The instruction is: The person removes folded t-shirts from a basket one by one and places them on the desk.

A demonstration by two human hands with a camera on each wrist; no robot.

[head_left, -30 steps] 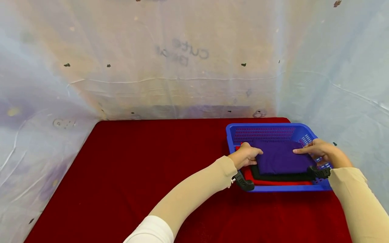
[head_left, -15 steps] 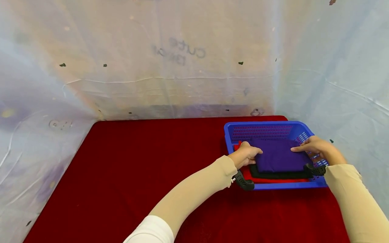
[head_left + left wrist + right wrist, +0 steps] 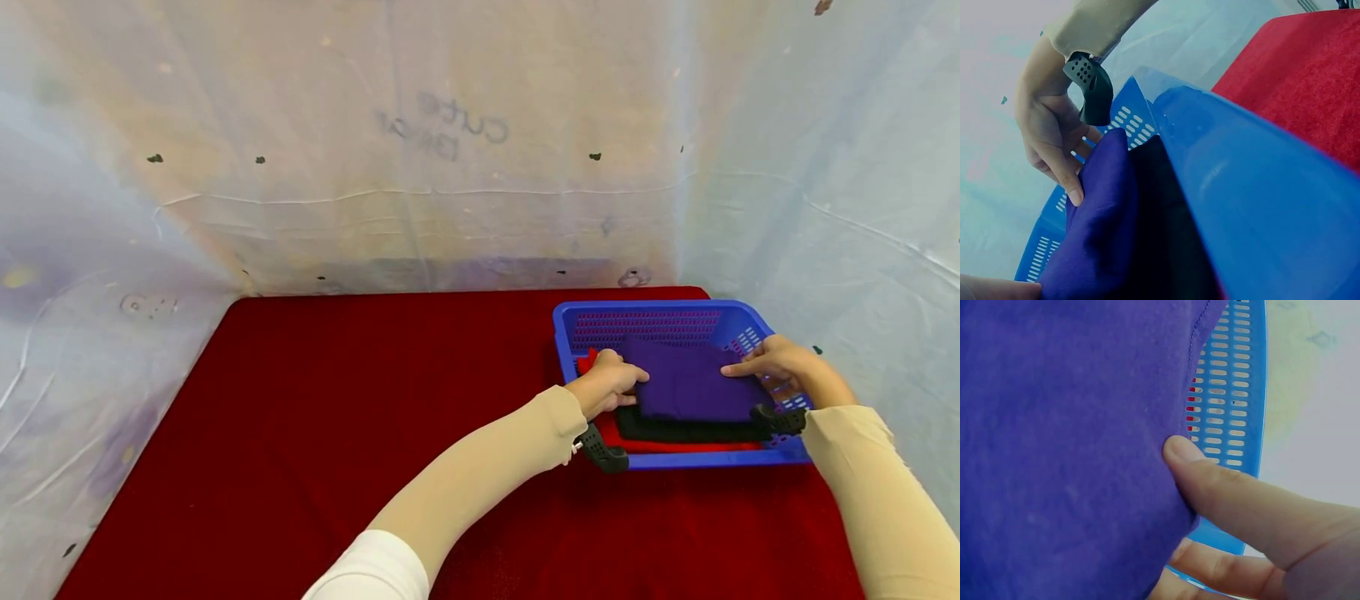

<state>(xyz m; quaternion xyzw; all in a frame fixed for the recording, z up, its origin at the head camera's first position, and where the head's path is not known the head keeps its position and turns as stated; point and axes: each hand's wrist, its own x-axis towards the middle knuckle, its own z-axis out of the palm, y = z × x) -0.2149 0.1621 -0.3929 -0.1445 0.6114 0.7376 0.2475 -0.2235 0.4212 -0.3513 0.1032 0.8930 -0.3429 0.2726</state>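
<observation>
We're counting one red tabletop (image 3: 337,433), one blue basket (image 3: 697,459) sitting at its right end, three cloths layering inside: one red cloth (image 3: 690,447), one black cloth (image 3: 686,430), one purple cloth (image 3: 686,383) uppermost. Our left grip (image 3: 609,383) and right grip (image 3: 797,372) are pinching the purple cloth's opposite sides.

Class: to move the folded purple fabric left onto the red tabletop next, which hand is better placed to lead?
Probably the left hand: it pinches the folded purple fabric on the side nearer the open red fabric-covered tabletop. The right hand holds the farther side.
</observation>
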